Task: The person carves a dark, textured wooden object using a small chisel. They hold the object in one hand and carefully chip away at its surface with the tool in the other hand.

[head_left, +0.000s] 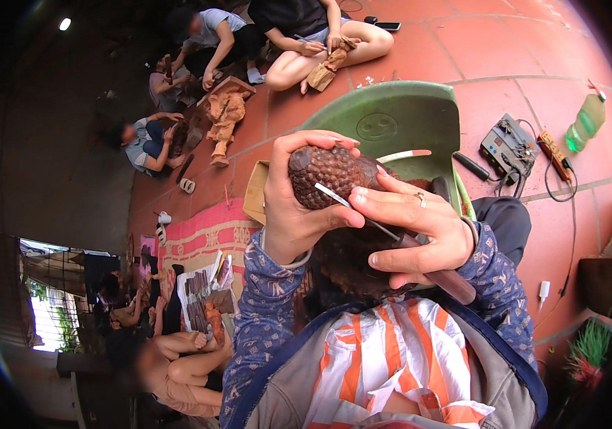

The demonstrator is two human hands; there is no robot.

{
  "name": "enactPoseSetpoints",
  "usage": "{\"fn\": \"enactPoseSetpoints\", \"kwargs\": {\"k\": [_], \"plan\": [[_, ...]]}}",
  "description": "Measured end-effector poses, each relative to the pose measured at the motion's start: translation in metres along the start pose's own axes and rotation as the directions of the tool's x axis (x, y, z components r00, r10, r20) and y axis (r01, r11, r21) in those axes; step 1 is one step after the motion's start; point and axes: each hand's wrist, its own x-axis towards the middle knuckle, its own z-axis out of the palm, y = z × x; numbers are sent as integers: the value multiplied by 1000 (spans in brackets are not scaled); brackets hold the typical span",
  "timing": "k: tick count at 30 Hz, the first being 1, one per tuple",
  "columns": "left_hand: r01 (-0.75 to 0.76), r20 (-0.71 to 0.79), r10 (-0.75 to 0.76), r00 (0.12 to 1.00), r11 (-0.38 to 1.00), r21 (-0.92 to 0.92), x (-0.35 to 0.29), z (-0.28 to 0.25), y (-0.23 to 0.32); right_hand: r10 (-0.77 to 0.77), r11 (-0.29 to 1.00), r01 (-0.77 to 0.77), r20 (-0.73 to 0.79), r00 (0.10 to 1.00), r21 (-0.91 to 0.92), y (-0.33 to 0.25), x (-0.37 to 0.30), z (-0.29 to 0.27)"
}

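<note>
A dark brown wood carving (306,193), its rounded top covered in rows of small knobs, sits in front of me. My left hand (288,222) wraps round its left side, fingers over the far edge and thumb underneath. In my right hand (427,232) is a carving chisel with a brown wooden handle (452,287) and a thin metal blade. The fingers press along the shaft, and the blade tip lies against the knobs. The fingertips of that hand also touch the carving. Below my hands the lower part of the carving is in shadow and partly hidden.
A green plastic piece with a moulded smiling face (424,107) stands just beyond. At right are a grey control box (510,146), a power strip (554,151) and a green bottle (588,121). Several people sit at the far side and left, near an orange-brown carving (226,118).
</note>
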Motion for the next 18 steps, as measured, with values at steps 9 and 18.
{"fn": "enactPoseSetpoints", "kwargs": {"k": [9,18], "plan": [[-4,-18,4,1000,1000,10,0,0,-1,-47,999,47,-6,999,-28,7,-1,1],[-8,-18,9,1000,1000,28,0,-1,-1,-103,994,103,-8,995,-30,14,-1,4]]}}
